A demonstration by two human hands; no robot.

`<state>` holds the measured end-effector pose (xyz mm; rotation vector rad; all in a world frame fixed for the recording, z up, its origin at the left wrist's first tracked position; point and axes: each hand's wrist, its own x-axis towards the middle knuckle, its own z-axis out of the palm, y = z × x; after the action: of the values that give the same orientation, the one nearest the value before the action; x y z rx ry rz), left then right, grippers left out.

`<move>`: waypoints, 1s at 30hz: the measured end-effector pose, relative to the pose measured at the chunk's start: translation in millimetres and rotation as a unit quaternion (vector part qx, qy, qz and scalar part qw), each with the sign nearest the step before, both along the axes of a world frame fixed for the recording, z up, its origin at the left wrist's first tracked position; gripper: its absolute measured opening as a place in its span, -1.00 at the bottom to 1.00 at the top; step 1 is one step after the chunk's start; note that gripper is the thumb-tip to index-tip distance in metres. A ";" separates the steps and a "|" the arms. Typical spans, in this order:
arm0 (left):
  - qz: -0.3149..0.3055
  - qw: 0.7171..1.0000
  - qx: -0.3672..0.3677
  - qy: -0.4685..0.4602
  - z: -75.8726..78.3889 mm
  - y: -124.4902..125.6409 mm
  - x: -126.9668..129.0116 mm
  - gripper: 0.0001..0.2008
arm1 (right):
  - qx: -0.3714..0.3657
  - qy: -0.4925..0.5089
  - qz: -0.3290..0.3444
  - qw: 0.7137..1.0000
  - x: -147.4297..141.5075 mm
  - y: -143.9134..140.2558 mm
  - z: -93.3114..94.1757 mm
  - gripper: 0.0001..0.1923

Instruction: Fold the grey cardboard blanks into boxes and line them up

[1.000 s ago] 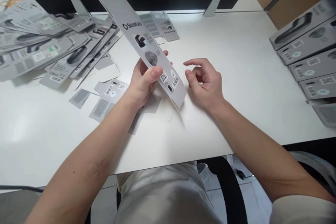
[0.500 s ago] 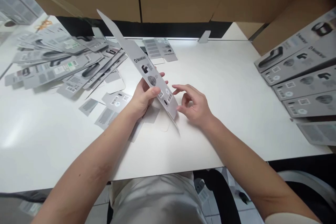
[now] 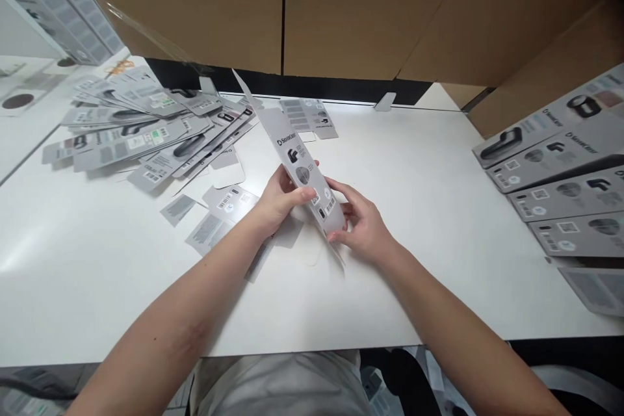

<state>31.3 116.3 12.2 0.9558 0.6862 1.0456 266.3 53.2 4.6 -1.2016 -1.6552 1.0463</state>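
A grey printed carton (image 3: 303,168) with open end flaps is held tilted above the white table. My left hand (image 3: 285,201) grips it round the middle, thumb on the printed face and fingers behind. At the carton's lower end, my right hand (image 3: 363,221) has closed on the edge by the flap, thumb in front and other fingers at the far side. Below and left of my left hand lie flattened cartons (image 3: 207,232) on the table. Part of the carton's back is hidden from me.
A fanned pile of flat cartons (image 3: 131,133) covers the table's left back. Another flat carton (image 3: 309,118) lies near the back edge. Several formed boxes (image 3: 575,188) stand at the right. Large brown cardboard (image 3: 341,13) walls off the back, and stacked boxes (image 3: 80,23) stand far left.
My right hand has moved in from beside the carton and taken hold of its lower end. My left hand keeps its grip. The camera view has shifted somewhat.
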 end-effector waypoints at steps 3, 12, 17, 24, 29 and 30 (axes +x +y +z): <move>0.004 1.000 -0.006 0.005 2.5 -0.7 3.9 0.04 | -0.029 0.034 -0.020 0.999 -2.2 -1.7 1.6 0.23; 0.058 0.997 -0.048 -0.016 3.3 -0.4 11.9 -0.25 | -0.032 0.063 -0.077 0.995 -9.5 -4.2 11.5 -0.15; 0.073 0.995 -0.053 -0.029 3.4 -0.1 13.0 -0.20 | -0.057 0.063 -0.087 0.993 -10.4 -4.9 11.3 -0.21; 0.041 0.997 -0.058 -0.032 0.0 -1.6 14.2 -0.24 | -0.038 0.075 -0.091 0.992 -10.8 -4.1 18.0 -0.35; 0.041 0.996 -0.069 -0.026 1.7 -3.8 13.4 -0.31 | -0.044 0.062 -0.089 0.993 -11.1 -6.5 21.1 -0.46; 0.046 0.996 -0.071 -0.024 2.0 -4.0 13.1 -0.33 | -0.051 0.064 -0.089 0.993 -11.5 -7.3 21.0 -0.47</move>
<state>44.4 112.3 14.2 0.7792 0.7593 1.0820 254.8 45.9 25.6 -1.2954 -1.3836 1.0819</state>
